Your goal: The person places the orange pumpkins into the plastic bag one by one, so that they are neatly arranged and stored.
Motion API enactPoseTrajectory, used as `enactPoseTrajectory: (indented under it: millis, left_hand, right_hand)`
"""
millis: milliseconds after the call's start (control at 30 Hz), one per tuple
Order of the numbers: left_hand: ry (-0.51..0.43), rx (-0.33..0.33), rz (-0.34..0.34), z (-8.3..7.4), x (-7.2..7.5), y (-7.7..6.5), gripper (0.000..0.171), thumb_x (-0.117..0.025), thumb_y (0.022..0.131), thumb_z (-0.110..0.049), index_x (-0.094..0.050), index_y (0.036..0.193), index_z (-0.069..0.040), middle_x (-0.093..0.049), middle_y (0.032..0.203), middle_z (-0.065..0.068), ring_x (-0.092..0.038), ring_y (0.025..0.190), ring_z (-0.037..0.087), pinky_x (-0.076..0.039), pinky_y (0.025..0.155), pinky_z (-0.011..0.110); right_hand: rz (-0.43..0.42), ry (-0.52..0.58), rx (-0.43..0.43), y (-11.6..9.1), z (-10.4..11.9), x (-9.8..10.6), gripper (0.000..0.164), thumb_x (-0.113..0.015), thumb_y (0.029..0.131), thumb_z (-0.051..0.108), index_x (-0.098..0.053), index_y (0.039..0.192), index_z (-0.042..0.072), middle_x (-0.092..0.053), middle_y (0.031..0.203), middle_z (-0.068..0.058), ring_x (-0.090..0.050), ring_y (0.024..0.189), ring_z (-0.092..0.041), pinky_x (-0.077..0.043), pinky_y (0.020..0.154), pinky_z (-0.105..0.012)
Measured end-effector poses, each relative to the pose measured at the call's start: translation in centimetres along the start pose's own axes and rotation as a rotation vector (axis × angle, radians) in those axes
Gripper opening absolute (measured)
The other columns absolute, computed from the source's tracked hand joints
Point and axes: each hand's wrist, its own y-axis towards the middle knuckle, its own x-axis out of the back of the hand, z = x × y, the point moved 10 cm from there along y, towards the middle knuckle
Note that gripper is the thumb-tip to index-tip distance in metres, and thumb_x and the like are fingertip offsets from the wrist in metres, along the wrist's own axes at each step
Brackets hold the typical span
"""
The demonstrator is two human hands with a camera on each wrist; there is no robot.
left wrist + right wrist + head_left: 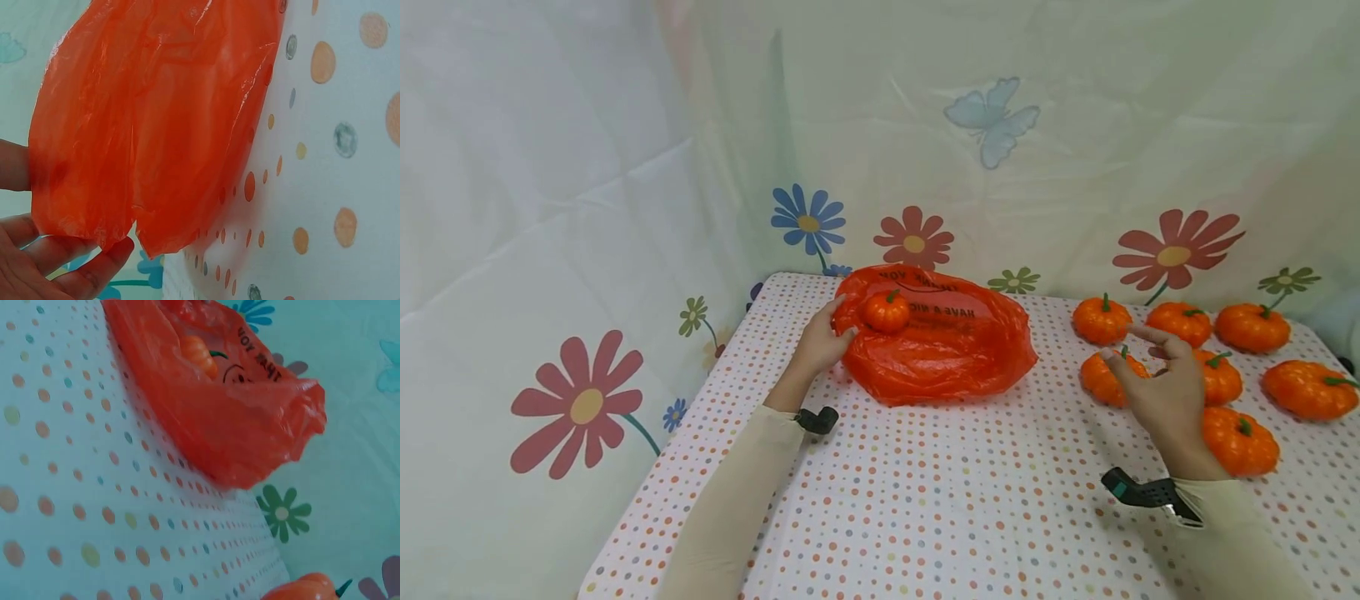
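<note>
A translucent red plastic bag [947, 367] with dark print lies on the table, its mouth spread. One small orange pumpkin [886, 312] with a green stem sits in it; the right wrist view also shows this pumpkin [199, 356]. My left hand [822, 340] holds the bag's left edge, its fingers [94, 269] partly behind the plastic [181, 125]. On the right, my right hand [1168, 400] hovers over the pumpkins with thumb and fingers apart, holding nothing visible. Nearest its fingertips are a front pumpkin [1105, 382] and a back pumpkin [1101, 323].
Several more orange pumpkins [1242, 446] are grouped at the table's right, one at the far right [1307, 392]. A white cloth with coloured dots [940, 500] covers the table. Behind it hangs a curtain [1060, 192] printed with flowers and a butterfly.
</note>
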Motion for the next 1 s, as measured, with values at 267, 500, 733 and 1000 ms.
enactPoseTrajectory:
  millis: [267,500,733,1000]
  left_hand:
    - [0.018,-0.013,-0.010,0.2,0.3,-0.1,0.067,-0.061,0.096,-0.019,-0.031,0.155,-0.017,-0.041,0.154,0.012,-0.045,0.138,0.033,-0.045,0.109,0.048]
    - [0.030,-0.030,-0.016,0.2,0.6,0.0,0.066,-0.060,0.095,-0.018,-0.032,0.155,-0.016,-0.040,0.155,0.013,-0.042,0.140,0.034,-0.041,0.112,0.050]
    - [0.028,-0.025,-0.008,0.2,0.2,0.0,0.067,-0.060,0.095,-0.018,-0.030,0.155,-0.016,-0.038,0.157,0.012,-0.039,0.143,0.033,-0.038,0.114,0.050]
    - [0.018,-0.013,0.010,0.3,-0.4,0.1,0.068,-0.061,0.096,-0.018,-0.029,0.156,-0.015,-0.038,0.157,0.013,-0.039,0.143,0.033,-0.040,0.113,0.049]
  right_hand:
    - [0.154,0.049,-0.146,0.1,-5.3,-2.0,0.084,-0.066,0.093,0.028,-0.015,0.158,0.013,-0.019,0.163,-0.017,-0.017,0.149,-0.043,-0.018,0.120,-0.063]
    - [0.266,0.034,-0.145,-0.4,-7.0,-4.1,0.098,-0.065,0.093,0.035,0.002,0.159,0.010,-0.003,0.164,-0.025,-0.011,0.148,-0.050,-0.015,0.117,-0.067]
    - [0.288,0.029,-0.162,-0.5,-8.2,-4.4,0.100,-0.064,0.094,0.041,0.006,0.158,0.010,0.002,0.165,-0.022,-0.008,0.150,-0.047,-0.012,0.119,-0.064]
    - [0.266,0.014,-0.203,-0.4,-9.9,-4.1,0.099,-0.064,0.094,0.040,0.005,0.159,0.011,0.001,0.165,-0.020,-0.005,0.151,-0.045,-0.010,0.119,-0.063]
